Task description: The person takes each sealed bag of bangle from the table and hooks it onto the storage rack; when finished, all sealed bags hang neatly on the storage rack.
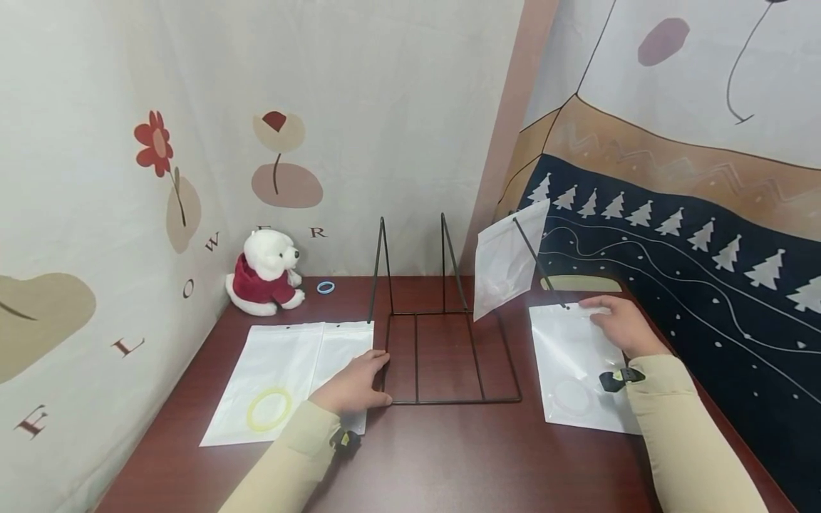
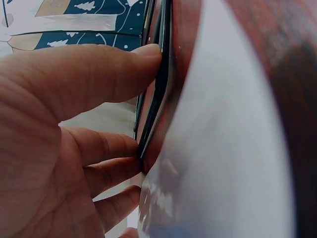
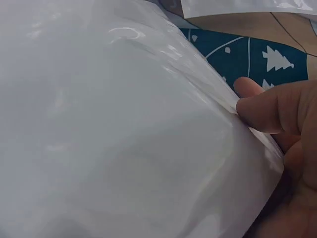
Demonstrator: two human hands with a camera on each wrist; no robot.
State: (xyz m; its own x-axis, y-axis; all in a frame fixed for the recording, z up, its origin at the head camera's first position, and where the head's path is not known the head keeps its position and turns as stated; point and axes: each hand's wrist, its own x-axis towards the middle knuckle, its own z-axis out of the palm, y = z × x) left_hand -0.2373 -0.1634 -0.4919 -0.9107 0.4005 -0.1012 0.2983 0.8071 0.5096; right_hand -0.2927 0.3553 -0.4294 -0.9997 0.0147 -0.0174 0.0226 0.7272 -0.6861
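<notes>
A black wire rack stands on the table, and my left hand grips its left front side. In the left wrist view the thumb and fingers meet the dark wire from opposite sides. My right hand pinches the top right edge of a white plastic bag; a slanting rod of the rack ends at that bag's top edge. Through its face shows a faint pale ring. Another white bag hangs on the same rod, further back.
Two white bags lie overlapping left of the rack, a yellow ring showing on one. Behind them sit a white plush bear in red clothing and a small blue ring. A pale green flat piece lies at the back right.
</notes>
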